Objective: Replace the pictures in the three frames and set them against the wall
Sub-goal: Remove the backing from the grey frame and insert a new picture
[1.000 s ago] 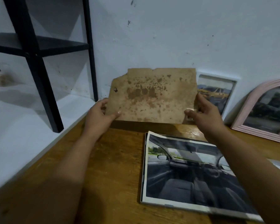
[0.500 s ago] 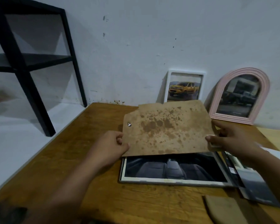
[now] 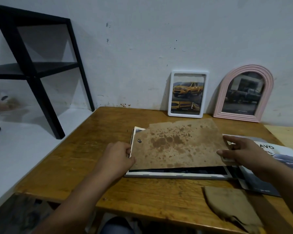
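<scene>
A stained brown backing board lies nearly flat over a large frame that rests face down on the wooden table, with a dark car-interior picture showing at its near edge. My left hand grips the board's left edge. My right hand holds its right edge. Against the wall lean a white frame with a yellow truck picture and a pink arched frame with a dark truck picture.
A car brochure lies under my right forearm on the table's right side. Another brown board piece sits near the front edge. A black shelf unit stands on a white surface to the left.
Both hands have brought the backing board down from upright at the wall onto the large frame. It now covers most of the car-interior picture.
</scene>
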